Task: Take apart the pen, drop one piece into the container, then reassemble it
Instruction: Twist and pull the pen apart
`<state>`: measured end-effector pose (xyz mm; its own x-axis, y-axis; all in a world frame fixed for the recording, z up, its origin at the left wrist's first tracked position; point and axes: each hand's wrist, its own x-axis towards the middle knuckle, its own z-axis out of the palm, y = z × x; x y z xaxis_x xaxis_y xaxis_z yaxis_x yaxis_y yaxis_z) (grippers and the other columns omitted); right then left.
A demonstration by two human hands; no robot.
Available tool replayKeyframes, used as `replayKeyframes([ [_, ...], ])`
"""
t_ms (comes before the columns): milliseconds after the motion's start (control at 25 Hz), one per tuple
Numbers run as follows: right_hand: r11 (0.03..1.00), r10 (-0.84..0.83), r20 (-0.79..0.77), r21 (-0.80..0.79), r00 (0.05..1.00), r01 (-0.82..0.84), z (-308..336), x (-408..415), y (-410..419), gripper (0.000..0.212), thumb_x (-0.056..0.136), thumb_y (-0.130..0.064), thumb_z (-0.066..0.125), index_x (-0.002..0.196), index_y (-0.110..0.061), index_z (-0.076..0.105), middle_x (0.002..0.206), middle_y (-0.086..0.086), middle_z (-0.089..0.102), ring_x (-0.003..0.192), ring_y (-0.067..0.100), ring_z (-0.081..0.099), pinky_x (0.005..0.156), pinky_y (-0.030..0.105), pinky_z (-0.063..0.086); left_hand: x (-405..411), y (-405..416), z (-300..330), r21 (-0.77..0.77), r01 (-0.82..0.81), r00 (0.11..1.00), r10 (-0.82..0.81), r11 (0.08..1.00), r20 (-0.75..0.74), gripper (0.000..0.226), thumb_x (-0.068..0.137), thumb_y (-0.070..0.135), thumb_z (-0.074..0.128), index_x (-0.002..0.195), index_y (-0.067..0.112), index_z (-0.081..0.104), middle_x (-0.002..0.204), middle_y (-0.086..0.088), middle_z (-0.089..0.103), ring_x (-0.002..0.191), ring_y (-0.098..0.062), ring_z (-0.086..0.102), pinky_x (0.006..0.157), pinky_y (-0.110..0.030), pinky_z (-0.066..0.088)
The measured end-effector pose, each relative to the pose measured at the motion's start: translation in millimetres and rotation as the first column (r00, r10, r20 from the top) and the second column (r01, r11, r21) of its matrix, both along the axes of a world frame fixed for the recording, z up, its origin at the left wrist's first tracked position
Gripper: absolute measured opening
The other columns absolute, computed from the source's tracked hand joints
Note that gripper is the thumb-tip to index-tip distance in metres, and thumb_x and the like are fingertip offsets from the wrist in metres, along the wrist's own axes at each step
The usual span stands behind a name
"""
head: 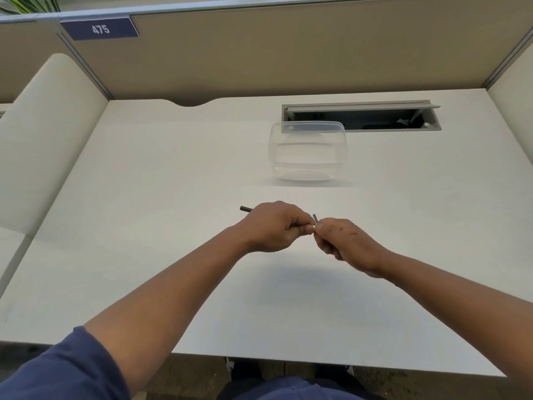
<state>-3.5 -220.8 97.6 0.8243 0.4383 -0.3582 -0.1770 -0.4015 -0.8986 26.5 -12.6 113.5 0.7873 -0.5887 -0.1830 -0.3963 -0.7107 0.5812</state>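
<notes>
Both hands clamp the pen (246,209): left hand (275,228) on its barrel, right hand (344,242) on the near end. Its long axis runs left-right, the container (307,150) lying beyond, slightly nearer the right hand.

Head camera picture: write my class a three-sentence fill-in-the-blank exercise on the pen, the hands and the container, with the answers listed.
1. The pen is gripped by ____ hands.
2. The clear container has ____ inside it.
3. The container stands on the desk, ____ the left hand and right hand.

Answers: both; nothing; beyond
</notes>
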Motion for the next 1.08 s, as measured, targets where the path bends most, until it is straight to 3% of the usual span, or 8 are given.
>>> replayKeyframes([
  [80,0.973,-0.099,-0.329,0.165,0.939,0.16,4.9,-2.2,4.3,0.036,0.103,-0.027,0.041,0.074,-0.011,0.055,0.064,0.004,0.048,0.054,0.015,0.033,0.052,0.029,0.023,-1.4,0.9,0.5,-0.006,0.049,0.99,-0.048,0.999,0.13,0.02,0.102,0.035,0.053,0.101,0.032,0.073,0.069,0.022,0.053,0.074,-0.006,0.048,0.064,-0.029,0.042],
  [200,0.966,-0.063,-0.383,0.209,0.922,0.153,6.0,-1.7,6.2,0.036,0.104,-0.025,0.04,0.072,-0.013,0.053,0.061,0.001,0.044,0.051,0.014,0.028,0.05,0.026,0.02,-2.5,3.7,-1.8,-0.009,0.043,0.989,-0.041,0.999,0.139,0.02,0.102,0.033,0.053,0.099,0.029,0.072,0.071,0.014,0.055,0.074,-0.01,0.05,0.064,-0.03,0.042],
  [360,0.999,0.032,0.068,-0.01,0.997,-0.031,1.0,-6.2,3.9,0.038,0.107,-0.025,0.036,0.071,-0.015,0.045,0.063,-0.004,0.041,0.055,0.011,0.031,0.054,0.026,0.03,-0.2,3.8,5.8,0.021,-0.01,0.991,0.012,1.0,-0.13,0.021,0.102,0.038,0.053,0.101,0.031,0.073,0.09,0.01,0.07,0.09,-0.015,0.061,0.08,-0.034,0.051],
  [480,0.816,0.484,0.499,-0.553,0.719,-0.165,-2.1,-2.7,-5.8,0.03,0.104,-0.034,0.031,0.077,-0.028,0.042,0.069,-0.009,0.044,0.063,0.015,0.038,0.06,0.029,0.035,3.1,7.0,11.7,-0.018,-0.015,0.921,0.006,1.0,-0.39,0.023,0.102,0.036,0.054,0.092,0.028,0.073,0.092,0.015,0.072,0.097,-0.011,0.064,0.086,-0.034,0.051],
  [560,0.753,0.566,0.557,-0.65,0.608,-0.105,-5.2,1.2,-7.7,0.029,0.102,-0.035,0.03,0.081,-0.024,0.047,0.071,-0.009,0.046,0.064,0.016,0.038,0.059,0.031,0.035,2.9,7.0,11.2,-0.017,-0.025,0.919,0.016,1.0,-0.394,0.022,0.102,0.036,0.055,0.089,0.032,0.072,0.085,0.021,0.069,0.09,-0.002,0.062,0.08,-0.028,0.048],
  [680,0.969,0.117,0.255,-0.242,0.96,-0.054,-0.7,-0.6,2.6,0.035,0.103,-0.03,0.039,0.073,-0.014,0.048,0.065,-0.005,0.046,0.058,0.013,0.036,0.057,0.029,0.031,1.4,3.8,5.7,0.033,-0.035,0.99,0.04,0.999,-0.134,0.02,0.102,0.039,0.052,0.096,0.033,0.071,0.083,0.014,0.067,0.083,-0.007,0.059,0.074,-0.03,0.048],
  [840,0.966,-0.112,-0.413,0.167,0.904,0.196,9.9,0.5,7.6,0.033,0.102,-0.027,0.042,0.076,-0.012,0.056,0.065,0.003,0.052,0.054,0.015,0.034,0.05,0.027,0.025,0.8,5.1,-2.3,0.043,0.054,0.989,-0.059,0.998,0.139,0.023,0.103,0.037,0.05,0.099,0.029,0.071,0.078,0.009,0.061,0.077,-0.012,0.054,0.067,-0.033,0.047],
  [1080,0.995,-0.032,-0.145,0.086,0.989,0.045,4.1,1.3,3.1,0.038,0.106,-0.025,0.042,0.071,-0.013,0.052,0.061,-0.002,0.043,0.053,0.012,0.03,0.052,0.024,0.025,1.7,4.3,-0.3,0.047,0.049,0.998,-0.051,0.998,0.024,0.024,0.103,0.041,0.048,0.105,0.032,0.07,0.089,0.008,0.068,0.087,-0.015,0.059,0.076,-0.036,0.052],
])
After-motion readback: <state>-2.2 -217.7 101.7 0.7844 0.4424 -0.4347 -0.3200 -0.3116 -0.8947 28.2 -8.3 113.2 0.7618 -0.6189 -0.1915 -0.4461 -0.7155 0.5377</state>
